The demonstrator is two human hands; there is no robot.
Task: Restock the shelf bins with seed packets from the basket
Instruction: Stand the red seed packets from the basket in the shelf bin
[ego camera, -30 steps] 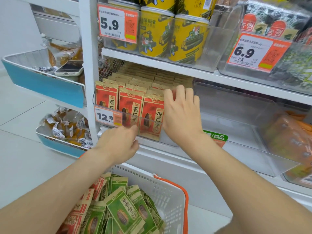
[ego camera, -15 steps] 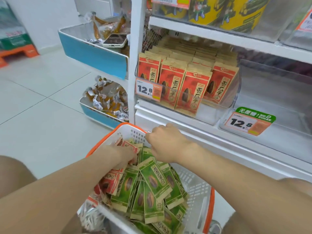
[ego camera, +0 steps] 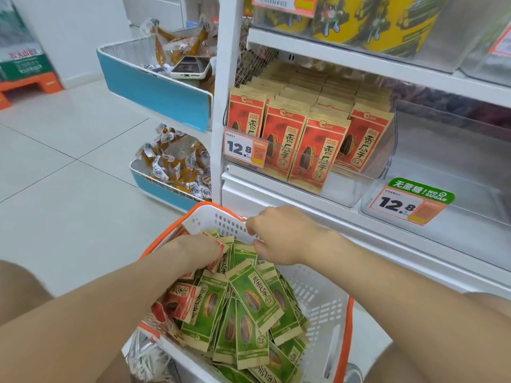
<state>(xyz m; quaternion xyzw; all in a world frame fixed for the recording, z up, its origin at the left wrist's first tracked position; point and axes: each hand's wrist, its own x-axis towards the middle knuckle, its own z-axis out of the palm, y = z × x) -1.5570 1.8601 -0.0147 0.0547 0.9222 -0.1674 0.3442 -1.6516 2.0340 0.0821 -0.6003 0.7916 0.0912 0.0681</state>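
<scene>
Where both arms reach down into the white perforated plastic basket with orange rim (ego camera: 318, 299), left hand (ego camera: 197, 251): grip curled round red paper seed packets (ego camera: 219, 254), green paper seed packets (ego camera: 249, 297) just beneath. Right hand (ego camera: 282, 236): fingers curled, hold unclear. Above the grips: clear plastic shelf bin (ego camera: 388, 161), tag "12.8"; rightward, "NO SUGAR".

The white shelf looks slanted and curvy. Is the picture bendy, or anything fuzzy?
Head view: the wide lens tilts and bows the white metal shelf; head view: pale glare sits on the front wall of the clear plastic bin; head view: the yellow round tubs at the top edge look soft; shadows faint.
</scene>
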